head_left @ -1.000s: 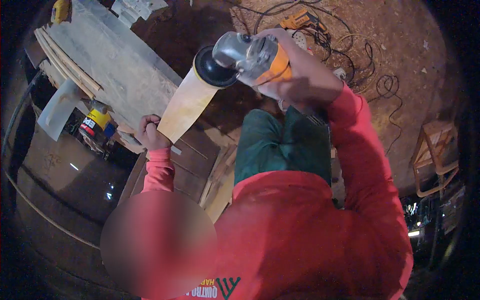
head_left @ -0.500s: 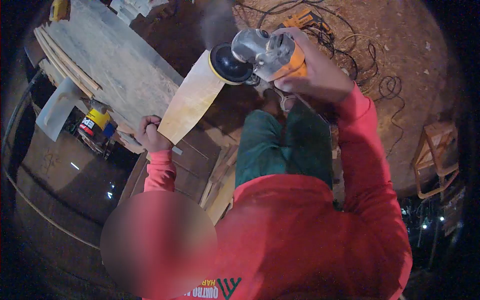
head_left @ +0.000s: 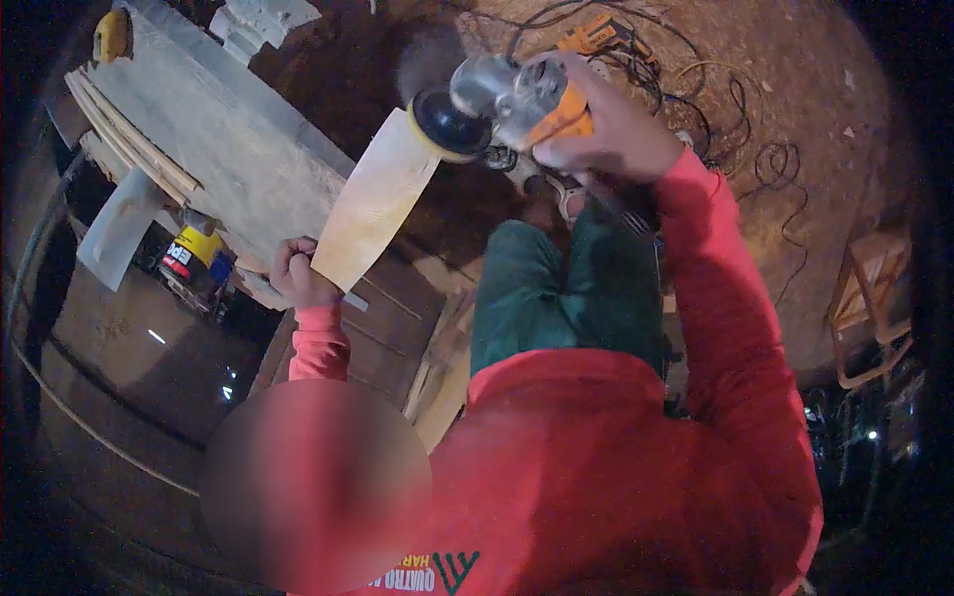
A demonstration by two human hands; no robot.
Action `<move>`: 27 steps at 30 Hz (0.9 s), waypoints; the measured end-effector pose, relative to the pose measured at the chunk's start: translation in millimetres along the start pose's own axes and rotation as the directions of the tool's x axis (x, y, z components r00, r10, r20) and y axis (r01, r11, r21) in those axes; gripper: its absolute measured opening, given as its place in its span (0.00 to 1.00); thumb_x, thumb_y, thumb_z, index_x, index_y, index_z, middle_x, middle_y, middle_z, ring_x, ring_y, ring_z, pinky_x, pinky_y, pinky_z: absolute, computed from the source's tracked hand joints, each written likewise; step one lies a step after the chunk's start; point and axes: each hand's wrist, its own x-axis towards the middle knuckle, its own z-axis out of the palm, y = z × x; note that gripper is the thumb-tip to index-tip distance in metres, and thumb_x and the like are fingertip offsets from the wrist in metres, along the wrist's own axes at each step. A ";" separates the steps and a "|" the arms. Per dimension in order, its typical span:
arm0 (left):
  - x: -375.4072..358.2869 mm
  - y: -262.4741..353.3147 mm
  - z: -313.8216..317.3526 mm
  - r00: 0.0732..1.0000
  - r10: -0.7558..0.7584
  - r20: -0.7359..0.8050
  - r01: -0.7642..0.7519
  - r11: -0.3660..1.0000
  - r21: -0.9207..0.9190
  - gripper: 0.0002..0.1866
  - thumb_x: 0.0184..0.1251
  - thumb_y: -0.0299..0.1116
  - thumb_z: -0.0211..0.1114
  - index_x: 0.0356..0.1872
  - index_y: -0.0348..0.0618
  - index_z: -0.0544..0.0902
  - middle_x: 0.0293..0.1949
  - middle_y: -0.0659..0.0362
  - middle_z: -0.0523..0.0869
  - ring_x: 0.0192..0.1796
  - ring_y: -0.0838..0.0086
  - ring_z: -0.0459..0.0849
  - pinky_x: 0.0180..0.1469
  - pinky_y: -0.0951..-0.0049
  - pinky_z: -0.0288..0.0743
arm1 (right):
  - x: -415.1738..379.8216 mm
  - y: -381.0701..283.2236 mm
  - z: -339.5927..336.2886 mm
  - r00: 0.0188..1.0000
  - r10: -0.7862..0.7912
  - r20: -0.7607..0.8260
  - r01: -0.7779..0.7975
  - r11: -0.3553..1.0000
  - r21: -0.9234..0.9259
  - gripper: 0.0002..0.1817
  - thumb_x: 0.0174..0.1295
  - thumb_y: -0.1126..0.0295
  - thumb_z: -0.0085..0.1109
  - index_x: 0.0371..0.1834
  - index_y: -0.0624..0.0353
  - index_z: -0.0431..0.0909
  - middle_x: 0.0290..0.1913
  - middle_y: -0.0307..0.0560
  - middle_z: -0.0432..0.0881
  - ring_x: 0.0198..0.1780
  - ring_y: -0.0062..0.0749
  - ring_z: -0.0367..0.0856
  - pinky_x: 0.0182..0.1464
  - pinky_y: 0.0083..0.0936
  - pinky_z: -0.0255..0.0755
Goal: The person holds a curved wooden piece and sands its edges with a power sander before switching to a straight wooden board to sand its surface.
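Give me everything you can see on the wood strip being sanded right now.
The wood strip is a pale, thin, flat piece with visible grain, widening slightly toward its upper end. It is held in the air, slanting from lower left to upper right. The left hand grips its lower end; the black sanding disc of the grinder, held in the right hand, presses on its upper end. A dust haze rises there.
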 end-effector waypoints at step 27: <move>4.3 3.4 1.1 0.999 0.033 0.032 -0.035 0.998 0.055 0.12 0.58 0.26 0.48 0.29 0.32 0.80 0.26 0.60 0.80 0.29 0.78 0.73 0.35 0.77 0.69 | -10.6 -78.2 39.3 0.998 -0.007 -0.068 -0.006 0.981 -0.192 0.45 0.48 0.72 0.77 0.73 0.55 0.64 0.62 0.51 0.76 0.62 0.43 0.80 0.64 0.38 0.74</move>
